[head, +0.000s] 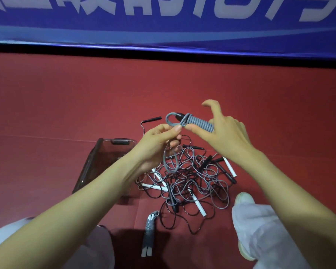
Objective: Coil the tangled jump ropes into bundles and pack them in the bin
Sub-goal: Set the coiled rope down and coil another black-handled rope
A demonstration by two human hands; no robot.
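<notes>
I hold a grey jump rope bundle (pixel 199 122) above the floor, its cord wound tightly round black handles. My right hand (pixel 221 136) grips the wound part, thumb under it, index finger raised. My left hand (pixel 159 144) pinches the loose grey cord at the bundle's end, and a loop hangs below it. Under my hands lies a tangled pile of grey and black ropes (pixel 192 179) with black and white handles. A finished grey bundle with white handles (pixel 149 233) lies on the floor near me. The dark transparent bin (pixel 97 164) stands left of the pile, partly hidden by my left forearm.
The floor is a red mat (pixel 66 105). A blue banner wall (pixel 163 32) closes off the far side. My knees in light trousers and a white shoe (pixel 244 199) sit at the lower left and lower right, close to the pile.
</notes>
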